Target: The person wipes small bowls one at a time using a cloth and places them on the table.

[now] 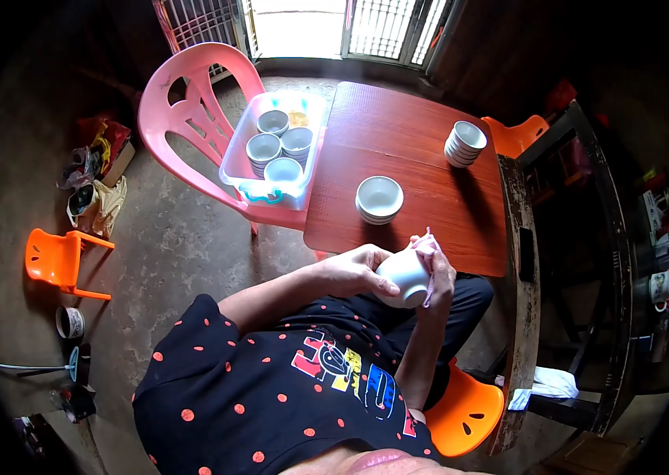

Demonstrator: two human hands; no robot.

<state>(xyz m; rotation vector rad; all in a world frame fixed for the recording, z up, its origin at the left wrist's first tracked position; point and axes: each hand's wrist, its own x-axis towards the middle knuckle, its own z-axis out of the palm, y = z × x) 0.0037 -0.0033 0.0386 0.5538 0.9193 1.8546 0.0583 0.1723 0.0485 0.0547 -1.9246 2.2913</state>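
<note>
A white bowl (404,277) is tilted on its side above my lap, its foot facing me. My left hand (358,271) grips it from the left, thumb on the outer wall. My right hand (439,273) presses a pinkish cloth (428,247) against the bowl's right side and rim. Just beyond my hands, a short stack of bowls (380,198) stands on the red-brown table (398,127). A taller stack of bowls (465,142) stands near the table's right edge.
A clear plastic bin (312,170) with several stacks of bowls rests on a pink chair (162,119) left of the table. A dark wooden frame (524,317) runs along the right. Orange chairs (53,257) and bags (101,202) stand on the concrete floor.
</note>
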